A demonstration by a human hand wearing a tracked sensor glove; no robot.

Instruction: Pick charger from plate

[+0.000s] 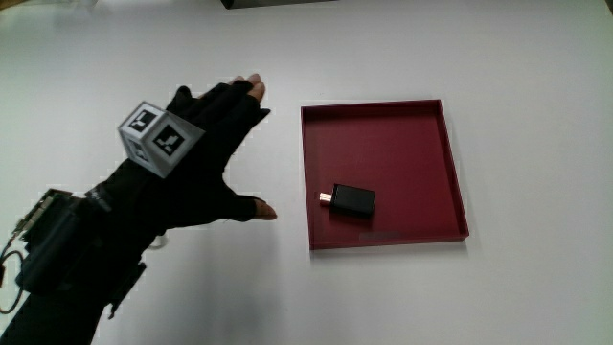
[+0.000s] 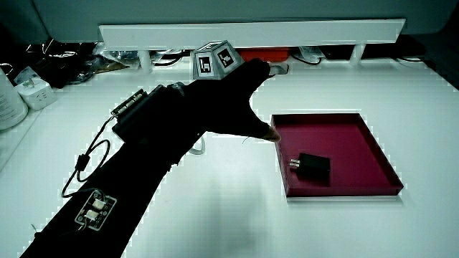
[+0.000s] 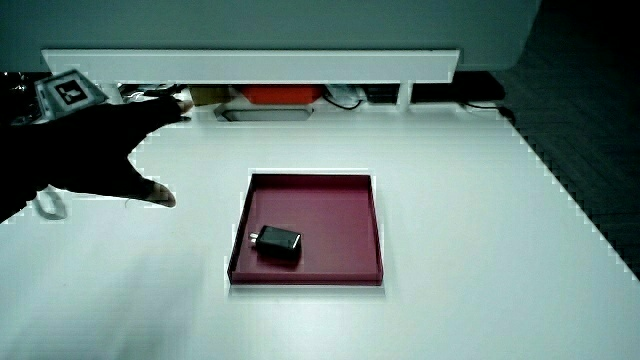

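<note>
A small black charger [image 1: 352, 200] with a metal plug lies in a square dark red plate [image 1: 450, 163], in the part of it nearer to the person. Both side views show the charger [image 2: 313, 164] [image 3: 277, 242] inside the plate [image 2: 376, 147] [image 3: 365, 195]. The hand [image 1: 206, 153] in its black glove hovers over the white table beside the plate, apart from it. Its fingers are spread and hold nothing, with the thumb pointing toward the plate. A patterned cube [image 1: 156, 137] sits on the back of the hand [image 2: 229, 100] [image 3: 95, 150].
A low white partition [image 2: 251, 32] runs along the table's edge farthest from the person, with cables and an orange-red item [image 3: 280, 94] under it. A white adapter and bottle [image 2: 18, 97] stand at the table's edge in a side view. A cable [image 2: 86, 161] hangs from the forearm.
</note>
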